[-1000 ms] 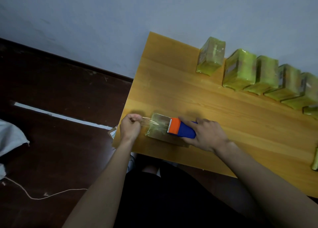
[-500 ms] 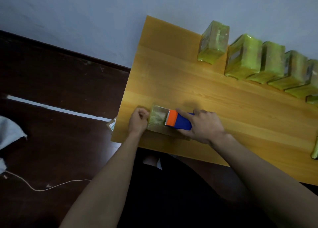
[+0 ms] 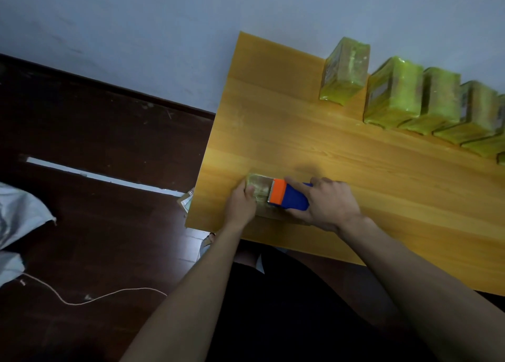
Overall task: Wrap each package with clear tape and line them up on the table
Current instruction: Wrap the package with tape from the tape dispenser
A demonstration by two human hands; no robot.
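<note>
A small yellowish package (image 3: 259, 185) lies flat near the front left corner of the wooden table (image 3: 341, 154). My left hand (image 3: 241, 203) presses on the package's left end, thumb on top. My right hand (image 3: 328, 204) grips a blue tape dispenser with an orange cutter head (image 3: 287, 197), the toothed edge resting on the package. Several taped green-yellow packages (image 3: 393, 94) stand in a row along the wall at the back right, with one (image 3: 345, 70) standing a little apart at the row's left end.
The table's left edge drops to a dark wooden floor (image 3: 95, 211). A small packet (image 3: 187, 202) peeks out beside the table edge. A white sack (image 3: 19, 219) and a thin cord (image 3: 109, 296) lie on the floor at left. The wall is close behind the table.
My left hand was holding a stretched strip of tape out to the left; it has moved right onto the package's end, laying the tape down. The dispenser stays on the package.
</note>
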